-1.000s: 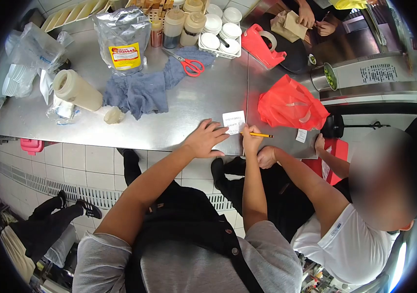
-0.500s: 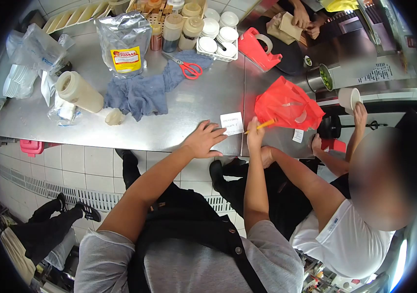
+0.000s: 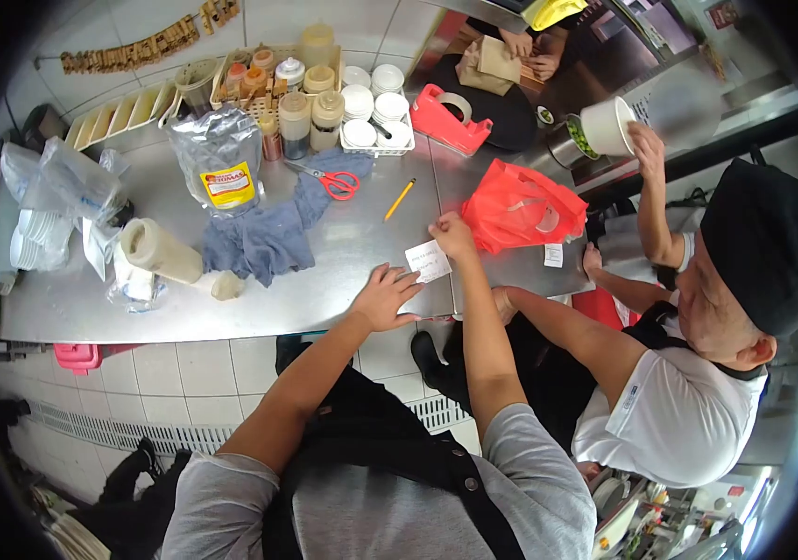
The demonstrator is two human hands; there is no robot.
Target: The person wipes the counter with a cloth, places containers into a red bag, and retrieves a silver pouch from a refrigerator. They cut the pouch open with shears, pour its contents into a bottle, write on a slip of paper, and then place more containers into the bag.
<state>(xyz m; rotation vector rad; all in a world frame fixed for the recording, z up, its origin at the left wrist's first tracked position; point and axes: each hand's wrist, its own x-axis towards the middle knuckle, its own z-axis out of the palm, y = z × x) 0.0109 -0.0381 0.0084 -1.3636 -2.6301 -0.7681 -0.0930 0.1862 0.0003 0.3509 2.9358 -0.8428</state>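
A small white paper note point(image 3: 428, 262) with handwriting lies near the front of the steel counter. My left hand point(image 3: 387, 297) rests flat on the metal with fingers spread, its fingertips at the note's left edge. At the note's upper right corner, my right hand point(image 3: 455, 236) has its fingers closed together on the paper; the exact grip is partly hidden. A yellow pencil point(image 3: 400, 200) lies on the counter beyond the note, out of my hand. Just right of my right hand sits a red plastic bag point(image 3: 522, 207) with a white slip point(image 3: 554, 255) at its lower edge.
Red-handled scissors point(image 3: 338, 185) and a blue cloth point(image 3: 263, 245) lie left of the pencil. Behind stand a silver pouch point(image 3: 219, 159), sauce bottles point(image 3: 311, 117), lidded cups point(image 3: 375, 103) and a tape dispenser point(image 3: 453, 117). A co-worker point(image 3: 670, 411) at my right holds a white tub point(image 3: 608, 127).
The pencil has left my right hand and now lies on the counter. My right hand has moved to the note's corner. The co-worker's tub is higher, and the view has shifted.
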